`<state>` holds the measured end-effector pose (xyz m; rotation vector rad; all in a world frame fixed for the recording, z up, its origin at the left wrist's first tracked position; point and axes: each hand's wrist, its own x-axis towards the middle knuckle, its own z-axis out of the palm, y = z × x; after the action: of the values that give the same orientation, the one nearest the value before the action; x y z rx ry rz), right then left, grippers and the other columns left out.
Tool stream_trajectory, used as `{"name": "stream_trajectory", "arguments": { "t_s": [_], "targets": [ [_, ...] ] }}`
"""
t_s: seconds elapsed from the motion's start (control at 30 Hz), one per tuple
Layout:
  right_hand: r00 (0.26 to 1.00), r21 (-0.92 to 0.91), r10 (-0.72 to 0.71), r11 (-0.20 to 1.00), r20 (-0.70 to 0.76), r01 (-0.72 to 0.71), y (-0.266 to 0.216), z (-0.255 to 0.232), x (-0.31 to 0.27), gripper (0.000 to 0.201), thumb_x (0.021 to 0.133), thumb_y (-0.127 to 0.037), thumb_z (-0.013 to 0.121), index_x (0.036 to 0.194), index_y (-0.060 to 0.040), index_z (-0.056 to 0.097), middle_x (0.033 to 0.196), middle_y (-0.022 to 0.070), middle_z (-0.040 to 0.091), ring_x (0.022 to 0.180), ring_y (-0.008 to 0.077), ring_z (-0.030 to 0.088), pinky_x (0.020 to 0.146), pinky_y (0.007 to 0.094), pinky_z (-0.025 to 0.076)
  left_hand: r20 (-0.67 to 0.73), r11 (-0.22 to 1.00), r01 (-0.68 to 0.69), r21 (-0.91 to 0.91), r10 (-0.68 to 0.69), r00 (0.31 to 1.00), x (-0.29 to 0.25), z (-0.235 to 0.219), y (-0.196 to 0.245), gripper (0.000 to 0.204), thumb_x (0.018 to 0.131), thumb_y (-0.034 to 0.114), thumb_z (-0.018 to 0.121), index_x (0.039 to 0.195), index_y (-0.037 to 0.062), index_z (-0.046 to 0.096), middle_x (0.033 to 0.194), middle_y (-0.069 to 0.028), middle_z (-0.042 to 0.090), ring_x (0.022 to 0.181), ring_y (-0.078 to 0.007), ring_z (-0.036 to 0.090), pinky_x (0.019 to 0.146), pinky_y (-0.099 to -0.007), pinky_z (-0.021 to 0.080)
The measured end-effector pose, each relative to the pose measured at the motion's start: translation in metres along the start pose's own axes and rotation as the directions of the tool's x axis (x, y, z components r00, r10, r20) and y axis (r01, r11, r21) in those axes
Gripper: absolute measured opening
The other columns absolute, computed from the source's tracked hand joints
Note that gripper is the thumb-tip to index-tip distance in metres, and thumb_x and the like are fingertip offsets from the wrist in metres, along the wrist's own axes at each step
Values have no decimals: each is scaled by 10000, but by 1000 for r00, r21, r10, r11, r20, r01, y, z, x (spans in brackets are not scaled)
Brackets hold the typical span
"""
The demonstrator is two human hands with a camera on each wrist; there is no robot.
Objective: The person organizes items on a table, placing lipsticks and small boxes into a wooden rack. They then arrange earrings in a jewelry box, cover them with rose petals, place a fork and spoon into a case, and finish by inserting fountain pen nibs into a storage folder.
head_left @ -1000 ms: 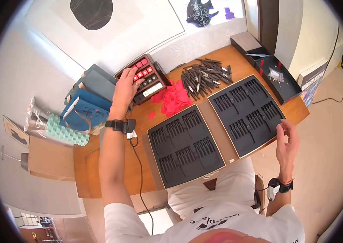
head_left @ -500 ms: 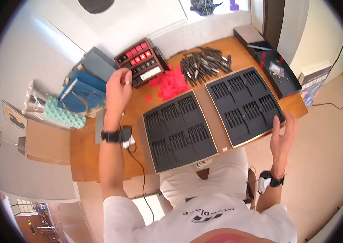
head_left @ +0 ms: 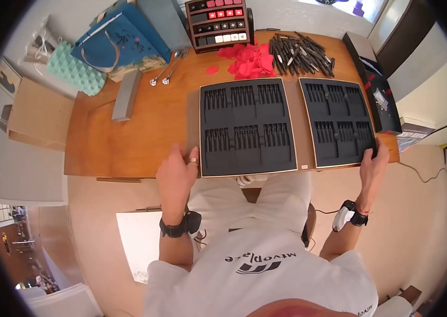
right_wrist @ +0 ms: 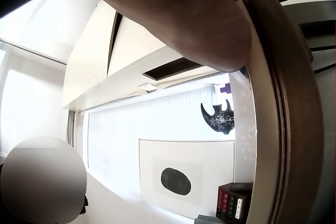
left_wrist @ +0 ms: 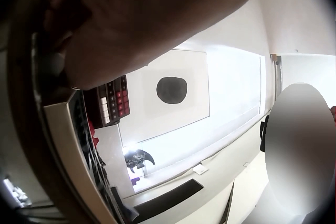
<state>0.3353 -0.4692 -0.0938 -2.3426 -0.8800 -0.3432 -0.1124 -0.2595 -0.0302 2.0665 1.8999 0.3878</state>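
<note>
An open, book-like case lies at the table's front edge, its left half [head_left: 247,127] and right half [head_left: 340,121] both filled with black slotted foam. My left hand [head_left: 177,171] grips the case's front left corner, thumb beside the brown border. At the opposite front corner, my right hand [head_left: 374,161] holds the case with the thumb over its rim. In the left wrist view the left hand [left_wrist: 131,19] overlaps the case's pale edge [left_wrist: 63,113]; its fingertips are dark there. The right wrist view shows the right hand [right_wrist: 199,19] against the edge, fingertips hidden.
Behind the case are a heap of slim black sticks [head_left: 300,55], red petals [head_left: 250,61] and a tiered rack of small cubes [head_left: 218,26]. A black box [head_left: 382,100] stands right. Leftward are a grey bar-shaped box [head_left: 127,95], two spoons [head_left: 166,79] and a blue bag [head_left: 123,45].
My left hand has come back from the cube rack to the case's front left corner. The right hand has closed onto the right corner. The head view has shifted, showing the case more squarely.
</note>
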Motion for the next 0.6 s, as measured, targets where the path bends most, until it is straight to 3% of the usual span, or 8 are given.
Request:
{"name": "stream_trajectory", "arguments": {
  "t_s": [0.23,0.3,0.37,0.4,0.47,0.5,0.57,0.6],
  "targets": [
    [999,113,35,993,16,-37,-13,-8,-36,457,935,-21,590,1378,86,618,1325,267,662,1257,400,626,1114,465,477,-36,996,62,71,-59,998,-24,1,-40,520,1017,510,704,876,14,632,750,-215,686,774,-474,681,694,-529,526],
    [999,135,24,990,29,-28,-23,-12,-47,468,924,-9,587,1380,93,614,1298,261,666,1234,403,637,1098,451,489,-15,993,91,81,-90,996,-30,-5,-57,535,1023,511,702,885,3,608,719,-204,673,726,-389,716,646,-482,533],
    [997,160,28,986,69,-39,-30,-16,-56,478,918,-1,582,1386,94,608,1290,252,663,1219,399,639,1085,443,496,200,904,375,-206,-336,920,-32,-5,-81,513,1039,503,698,913,12,618,709,-152,690,692,-269,738,592,-404,540],
    [993,183,32,982,114,-53,-35,-20,-60,488,912,7,578,1392,95,602,1283,242,660,1204,396,642,1072,435,504,204,903,377,-205,-337,919,-35,-6,-88,513,1039,503,698,913,12,618,709,-152,690,692,-269,738,592,-404,540],
    [990,197,8,980,144,-36,-48,-25,-71,498,908,11,576,1400,88,599,1269,231,656,1185,392,644,1072,430,503,323,669,535,-516,-426,845,-44,-8,-103,437,1063,451,691,947,34,634,772,-108,721,687,-178,733,562,-322,544],
    [985,217,-20,976,169,-18,-53,-27,-75,509,903,16,575,1408,81,595,1255,220,652,1166,388,646,1071,424,502,325,666,536,-519,-426,844,-49,-2,-113,437,1063,451,691,947,34,634,772,-108,721,687,-178,733,562,-322,544],
    [981,255,-40,967,192,-11,-66,-28,-80,515,904,46,561,1417,59,596,1221,188,648,1133,335,654,1027,404,535,298,351,405,-844,-321,899,-57,6,-126,373,1087,400,668,1068,27,659,926,-94,752,736,-183,734,614,-300,574],
    [973,351,19,931,231,-102,-73,-26,-83,517,904,62,554,1419,50,597,1215,170,646,1127,303,655,991,386,554,293,348,398,-849,-317,902,-57,11,-132,373,1087,400,668,1068,27,659,926,-94,752,736,-183,734,614,-300,574]
  ]
}}
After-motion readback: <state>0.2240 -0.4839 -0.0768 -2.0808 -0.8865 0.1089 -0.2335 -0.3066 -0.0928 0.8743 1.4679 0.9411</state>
